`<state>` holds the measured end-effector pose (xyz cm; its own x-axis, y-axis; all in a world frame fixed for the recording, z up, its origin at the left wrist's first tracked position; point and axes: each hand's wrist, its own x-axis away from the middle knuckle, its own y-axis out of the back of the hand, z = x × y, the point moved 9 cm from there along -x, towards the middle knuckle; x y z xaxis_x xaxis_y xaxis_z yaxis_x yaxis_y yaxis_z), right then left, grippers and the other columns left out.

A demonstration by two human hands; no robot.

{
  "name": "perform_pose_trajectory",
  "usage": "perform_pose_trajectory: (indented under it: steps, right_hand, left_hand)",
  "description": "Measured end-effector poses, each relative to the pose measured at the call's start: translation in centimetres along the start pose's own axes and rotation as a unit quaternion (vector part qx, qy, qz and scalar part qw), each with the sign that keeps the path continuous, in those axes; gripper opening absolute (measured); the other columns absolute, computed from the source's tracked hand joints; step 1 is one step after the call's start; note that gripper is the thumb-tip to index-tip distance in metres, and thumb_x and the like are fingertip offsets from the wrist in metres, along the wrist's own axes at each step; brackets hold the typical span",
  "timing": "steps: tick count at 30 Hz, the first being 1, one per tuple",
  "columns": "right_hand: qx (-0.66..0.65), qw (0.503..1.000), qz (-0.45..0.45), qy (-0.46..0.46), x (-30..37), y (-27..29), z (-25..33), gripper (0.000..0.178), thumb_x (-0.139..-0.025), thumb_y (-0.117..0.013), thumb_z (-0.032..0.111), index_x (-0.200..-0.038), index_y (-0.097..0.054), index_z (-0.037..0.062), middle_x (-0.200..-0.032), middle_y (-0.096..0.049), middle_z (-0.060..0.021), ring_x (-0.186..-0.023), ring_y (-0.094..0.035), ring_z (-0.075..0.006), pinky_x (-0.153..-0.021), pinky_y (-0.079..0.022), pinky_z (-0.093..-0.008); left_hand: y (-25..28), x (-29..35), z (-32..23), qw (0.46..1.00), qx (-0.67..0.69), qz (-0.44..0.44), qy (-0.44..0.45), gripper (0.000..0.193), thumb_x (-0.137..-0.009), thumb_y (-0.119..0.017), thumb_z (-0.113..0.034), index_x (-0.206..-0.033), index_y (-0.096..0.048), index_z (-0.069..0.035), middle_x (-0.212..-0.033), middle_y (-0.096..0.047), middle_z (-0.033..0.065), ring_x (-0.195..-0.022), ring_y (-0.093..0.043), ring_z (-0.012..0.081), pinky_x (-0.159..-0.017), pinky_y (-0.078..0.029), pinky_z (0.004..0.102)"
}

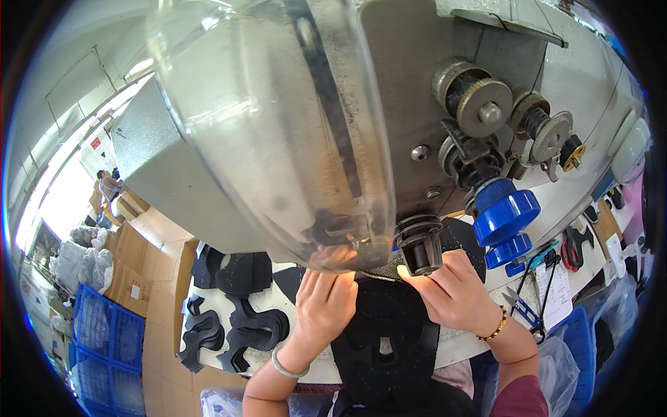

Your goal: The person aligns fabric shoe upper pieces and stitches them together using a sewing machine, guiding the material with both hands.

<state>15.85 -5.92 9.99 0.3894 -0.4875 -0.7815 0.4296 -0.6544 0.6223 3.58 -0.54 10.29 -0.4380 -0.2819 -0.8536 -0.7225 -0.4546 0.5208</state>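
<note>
A black fabric piece (384,316), shaped like a shoe upper with a small cutout, lies under the sewing machine's head (417,146) and hangs toward me. My left hand (324,306), with a pale bangle at the wrist, grips its left edge; the fingertips show only blurred through a clear curved guard (278,139). On the other side, my right hand (453,292), wearing a beaded bracelet, holds the right edge between thumb and fingers. Between the hands sits the metal presser part (420,254). The stitching point itself is hidden.
Stacks of curved black pieces (253,326) lie on the white table left of my hand. Right of it are blue-handled snips (524,309), red-handled scissors (573,249) and a paper slip (554,295). Blue knobs (506,212) jut from the machine. Blue crates (108,340) stand at left.
</note>
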Motion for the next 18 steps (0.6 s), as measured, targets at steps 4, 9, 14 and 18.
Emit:
perform_pose_trajectory:
  steps: [4,9,14,18]
  right_hand:
    - [-0.007,1.000,-0.011,-0.003,-0.2,-0.3,0.1,0.038,-0.064,-0.065,-0.001,-0.102,-0.064,0.0023,-0.075,-0.044,-0.0032,-0.069,-0.044,-0.0220,-0.060,-0.037,-0.0339]
    - [-0.009,0.999,-0.023,-0.024,0.2,-0.8,0.1,0.043,-0.064,-0.067,-0.005,-0.106,-0.062,0.0028,-0.093,-0.056,-0.0056,-0.083,-0.056,-0.0254,-0.072,-0.045,-0.0370]
    - [-0.023,0.999,-0.023,-0.036,0.7,-1.2,-0.2,0.039,-0.067,-0.066,-0.005,-0.104,-0.063,0.0041,-0.099,-0.059,-0.0069,-0.089,-0.058,-0.0269,-0.077,-0.046,-0.0373]
    - [-0.039,0.998,-0.035,-0.043,0.3,-0.8,-0.3,0.037,-0.068,-0.065,-0.004,-0.103,-0.063,0.0048,-0.098,-0.060,-0.0070,-0.084,-0.059,-0.0245,-0.075,-0.046,-0.0364]
  left_hand:
    - [0.1,0.0,1.4,0.998,0.055,-0.020,0.010,0.021,-0.064,-0.060,0.006,-0.085,-0.060,0.002,-0.097,-0.063,0.0139,-0.081,-0.062,0.0292,-0.074,-0.049,0.0344]
    - [-0.1,0.6,2.9,0.995,0.082,-0.024,0.054,0.020,-0.070,-0.062,-0.002,-0.089,-0.063,0.000,-0.091,-0.063,0.0109,-0.069,-0.058,0.0252,-0.065,-0.047,0.0314]
    - [-0.9,0.7,3.5,0.992,0.102,0.002,0.073,0.021,-0.074,-0.061,-0.005,-0.094,-0.062,0.002,-0.091,-0.062,0.0141,-0.077,-0.060,0.0289,-0.071,-0.048,0.0345]
    - [-0.5,0.4,3.1,0.994,0.095,-0.004,0.054,0.023,-0.073,-0.065,-0.006,-0.095,-0.062,0.000,-0.093,-0.062,0.0104,-0.076,-0.059,0.0252,-0.071,-0.047,0.0329]
